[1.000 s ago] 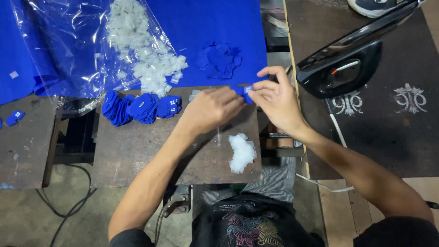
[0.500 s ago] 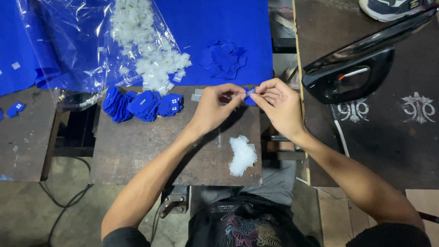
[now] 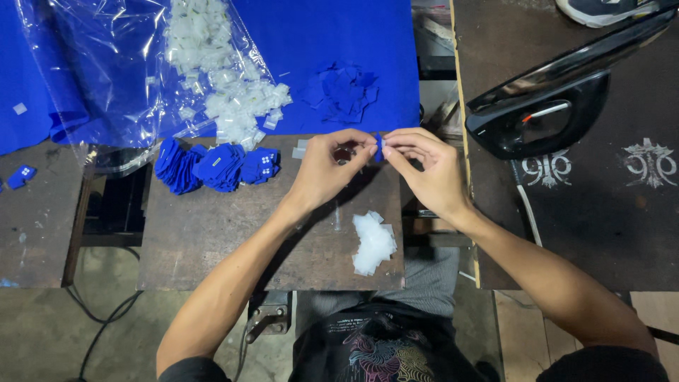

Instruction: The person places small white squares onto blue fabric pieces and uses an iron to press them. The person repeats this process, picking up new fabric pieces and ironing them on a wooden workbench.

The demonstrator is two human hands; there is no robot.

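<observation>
My left hand (image 3: 327,168) and my right hand (image 3: 424,170) meet above the small brown work table (image 3: 212,233), both pinching one small blue fabric piece (image 3: 379,147) between their fingertips. Just beyond the hands, a loose pile of blue fabric pieces (image 3: 339,90) lies on the blue cloth (image 3: 311,42). A small heap of white backing scraps (image 3: 373,242) sits on the table near my body. To the left, stacks of finished blue pieces (image 3: 216,165) with white marks lie in a row.
A clear plastic bag (image 3: 106,78) spilling white pieces (image 3: 226,92) lies on the blue cloth at the back left. A black iron (image 3: 559,99) rests on the dark pad to the right. One stray blue piece (image 3: 21,175) lies far left. Cables hang below.
Both hands have kept working the small blue piece at their fingertips, shifting slightly left to right. The view has shifted a little; nothing else on the table moved.
</observation>
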